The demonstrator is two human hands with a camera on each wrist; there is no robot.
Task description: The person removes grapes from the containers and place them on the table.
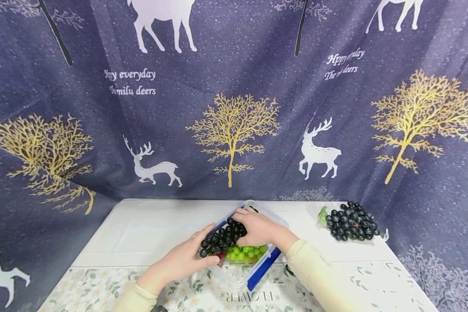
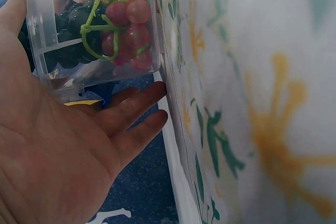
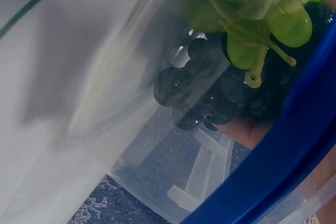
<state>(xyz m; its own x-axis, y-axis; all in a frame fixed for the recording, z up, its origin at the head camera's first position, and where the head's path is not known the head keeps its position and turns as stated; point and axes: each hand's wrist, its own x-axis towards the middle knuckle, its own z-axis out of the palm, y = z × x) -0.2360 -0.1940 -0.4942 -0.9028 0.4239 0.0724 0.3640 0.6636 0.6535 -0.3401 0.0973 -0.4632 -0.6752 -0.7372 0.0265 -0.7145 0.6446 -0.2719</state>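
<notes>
Head view: Nearest the lens, two pale sleeves reach across a floral cloth toward a clear container with blue edging. The person's left hand spans the container's near left corner, fingers straight and spread wide, its thumb beside red grapes that show through the clear wall. The right hand comes in from above, fingers curled round a bunch of black grapes, which lies along the container's left side, partly inside it and next to green grapes. The step in hand looks to be settling the black bunch among the others; the next move would seem to call for pressing its raised end below the rim before the right hand lets go. Farther off, well apart from both hands, a second dark bunch lies beside a green leaf. Behind hangs a navy backdrop printed with white deer and golden trees.
</notes>
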